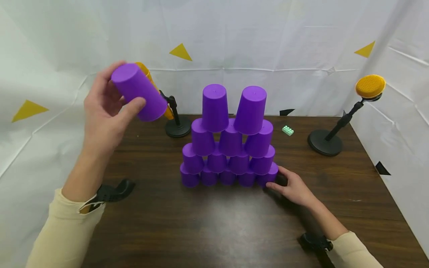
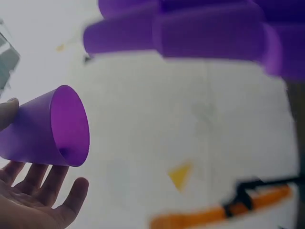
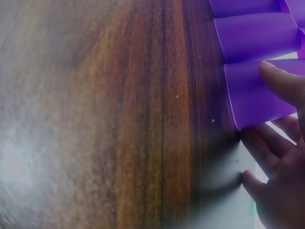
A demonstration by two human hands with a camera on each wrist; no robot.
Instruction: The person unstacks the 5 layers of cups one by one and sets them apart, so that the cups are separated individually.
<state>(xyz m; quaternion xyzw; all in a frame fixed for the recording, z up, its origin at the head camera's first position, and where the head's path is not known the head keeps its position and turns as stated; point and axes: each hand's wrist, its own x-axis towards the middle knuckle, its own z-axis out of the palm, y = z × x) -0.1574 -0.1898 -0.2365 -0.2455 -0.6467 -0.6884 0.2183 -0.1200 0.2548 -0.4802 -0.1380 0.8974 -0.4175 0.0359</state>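
Purple cup pyramid (image 1: 229,149) stands mid-surface (image 1: 207,223) on dark wood: five cups at the base, then four, three, two on top, all upside down. My left hand (image 1: 105,111) is raised well left of the pyramid, its grip closed round a loose purple cup (image 1: 139,92), tilted, closed end up and towards me. My right hand (image 1: 295,188) rests on the surface at the pyramid's right foot, grip closed lightly on the bottom-right cup (image 1: 269,177), thumb and fingers round it. Right of the pyramid, behind, lies a green brick (image 1: 288,130); further right stands a black stand with an orange pad (image 1: 370,86).
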